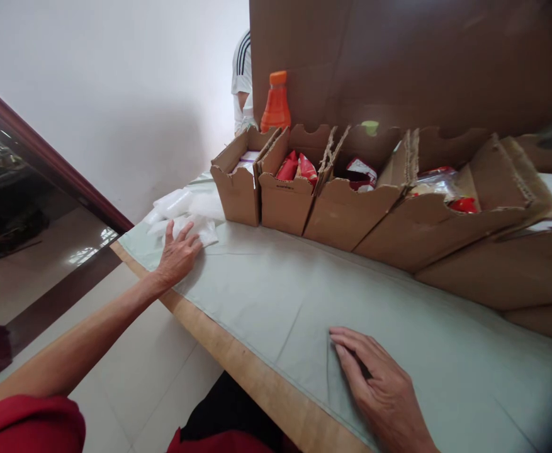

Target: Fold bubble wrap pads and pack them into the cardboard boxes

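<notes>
At the far left end of the table, my left hand [179,253] has its fingers spread on the near edge of a pile of clear plastic bags [197,228]. My right hand [384,384] rests on the pale green cloth [276,289] near the table's front edge, thumb a little apart from the other fingers, with nothing seen in it. Beyond the hands stands a row of open cardboard boxes [282,204]. Red packets [297,167] lie in one, a dark red and white packet [362,173] in another, and clear and red wrappers [439,182] further right.
An orange bottle [277,104] stands behind the boxes, before a tall cardboard panel [398,63]. A person's white sleeve with dark stripes [242,63] shows beside the panel. The table's bare wooden edge [238,362] runs along the front.
</notes>
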{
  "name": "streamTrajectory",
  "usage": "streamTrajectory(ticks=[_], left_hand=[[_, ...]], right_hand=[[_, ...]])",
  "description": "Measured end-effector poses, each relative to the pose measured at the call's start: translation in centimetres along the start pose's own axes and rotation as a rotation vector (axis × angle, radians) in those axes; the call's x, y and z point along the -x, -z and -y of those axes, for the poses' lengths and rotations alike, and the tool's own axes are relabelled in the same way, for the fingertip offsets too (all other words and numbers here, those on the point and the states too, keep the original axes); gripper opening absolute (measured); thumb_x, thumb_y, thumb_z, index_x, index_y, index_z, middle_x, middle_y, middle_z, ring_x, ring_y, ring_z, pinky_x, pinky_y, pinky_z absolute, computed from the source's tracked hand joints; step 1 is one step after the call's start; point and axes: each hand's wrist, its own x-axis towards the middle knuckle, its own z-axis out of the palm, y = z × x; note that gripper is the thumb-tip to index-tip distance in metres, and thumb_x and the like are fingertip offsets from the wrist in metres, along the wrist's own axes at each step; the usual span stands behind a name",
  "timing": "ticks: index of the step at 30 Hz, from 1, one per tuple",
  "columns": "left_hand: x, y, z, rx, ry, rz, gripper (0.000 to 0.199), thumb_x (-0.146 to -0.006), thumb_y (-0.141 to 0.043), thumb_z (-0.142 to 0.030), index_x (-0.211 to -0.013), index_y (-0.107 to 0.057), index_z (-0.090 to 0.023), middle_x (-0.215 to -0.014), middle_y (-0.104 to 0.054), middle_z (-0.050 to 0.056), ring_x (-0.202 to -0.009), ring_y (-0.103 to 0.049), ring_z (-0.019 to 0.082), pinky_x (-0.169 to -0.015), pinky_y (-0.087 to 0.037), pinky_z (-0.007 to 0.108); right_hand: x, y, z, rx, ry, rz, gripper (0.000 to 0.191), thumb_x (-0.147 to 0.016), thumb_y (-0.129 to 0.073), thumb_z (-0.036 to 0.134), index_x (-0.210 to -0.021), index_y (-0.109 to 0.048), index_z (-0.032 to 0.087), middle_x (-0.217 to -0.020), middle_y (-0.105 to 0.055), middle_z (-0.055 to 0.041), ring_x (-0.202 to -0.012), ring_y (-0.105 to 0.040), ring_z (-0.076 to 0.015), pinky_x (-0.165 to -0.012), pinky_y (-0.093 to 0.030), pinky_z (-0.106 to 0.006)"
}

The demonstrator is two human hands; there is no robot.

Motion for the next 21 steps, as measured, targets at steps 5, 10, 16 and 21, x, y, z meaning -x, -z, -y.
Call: streamTrajectory(ticks=[5, 10, 16, 21], left_hand=[[1.0, 0.5, 0.4, -0.056, 0.006, 0.006, 0.032, -0.088, -0.048, -0.006, -0.089, -0.076, -0.023, -0.118, -0.076, 0.010, -0.141, -0.051, 0.037, -0.120, -0.019, 0.076], [2.4, 1.0, -2.4, 0.008, -0.106, -0.146, 0.024, -0.091, -0.054, -0.014, -0.100, -0.073, -0.024, -0.130, -0.071, 0.013, -0.139, -0.055, 0.039, -0.121, -0.022, 0.074], [-0.2, 0.0, -12.2, 0.372, -0.295, -0.226, 0.024, -0.091, -0.059, -0.021, -0.112, -0.069, -0.027, -0.131, -0.070, 0.012, -0.136, -0.057, 0.038, -0.118, -0.036, 0.066], [-3.9, -0.8, -24.9, 0.584, -0.447, -0.152, 0.030, -0.098, -0.048, -0.027, -0.118, -0.070, -0.018, -0.135, -0.066, 0.019, -0.128, -0.060, 0.037, -0.106, -0.050, 0.059]], right_hand=[[-0.2, -0.1, -0.1, -0.018, 0.001, 0.011, 0.015, -0.100, -0.058, 0.024, -0.099, -0.072, 0.023, -0.100, -0.079, -0.0040, -0.088, -0.077, -0.0209, -0.081, -0.064, -0.036], [-0.1, 0.0, 0.9, -0.033, -0.060, 0.006, 0.017, -0.098, -0.057, 0.015, -0.099, -0.072, 0.023, -0.099, -0.079, -0.0036, -0.090, -0.076, -0.0191, -0.083, -0.062, -0.035], [0.5, -0.4, 1.5, -0.039, -0.163, 0.047, 0.020, -0.092, -0.057, 0.007, -0.097, -0.072, 0.020, -0.102, -0.080, -0.0038, -0.093, -0.073, -0.0183, -0.090, -0.056, -0.034], [0.6, 0.4, 2.4, 0.047, -0.226, 0.298, 0.010, -0.091, -0.066, 0.015, -0.097, -0.073, 0.017, -0.107, -0.078, -0.0071, -0.102, -0.069, -0.0209, -0.098, -0.051, -0.036]])
